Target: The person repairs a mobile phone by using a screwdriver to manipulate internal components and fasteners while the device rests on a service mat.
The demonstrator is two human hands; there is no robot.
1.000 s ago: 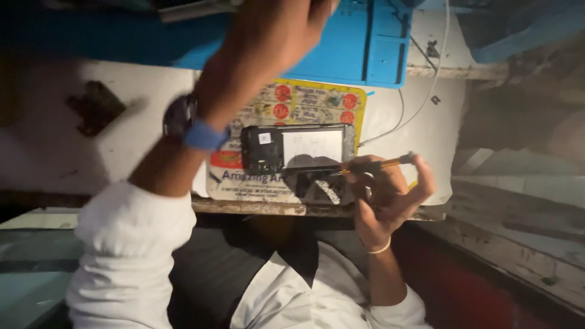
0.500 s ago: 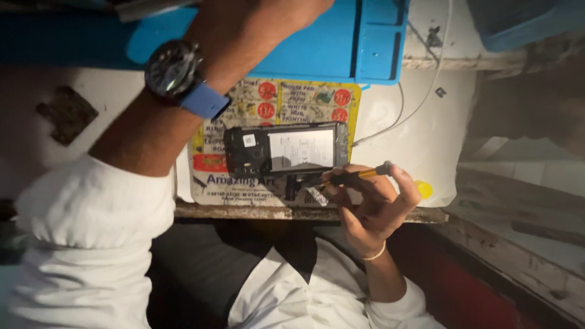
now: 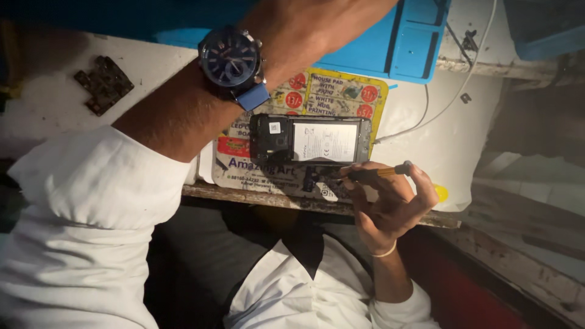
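Note:
A phone (image 3: 311,140) with its back cover off lies flat on a printed yellow pad (image 3: 341,91), its white battery and dark circuit board showing. My right hand (image 3: 390,207) is by the phone's near edge and pinches a small screwdriver (image 3: 372,173) with an orange and black shaft, tip pointing left along that edge. My left arm, wearing a blue wristwatch (image 3: 234,61), reaches across above the phone. Only the wrist and back of my left hand (image 3: 332,21) show; its fingers are cut off by the frame's top.
A blue work mat (image 3: 414,42) with raised compartments lies behind the pad. A white cable (image 3: 451,91) runs across the white table top (image 3: 439,140). A dark metal piece (image 3: 103,82) sits at the left. The table's worn front edge (image 3: 268,198) is above my lap.
My left arm has swung further up and across, so the watch now sits over the pad's left corner. My right hand has stayed at the phone's near edge with the screwdriver.

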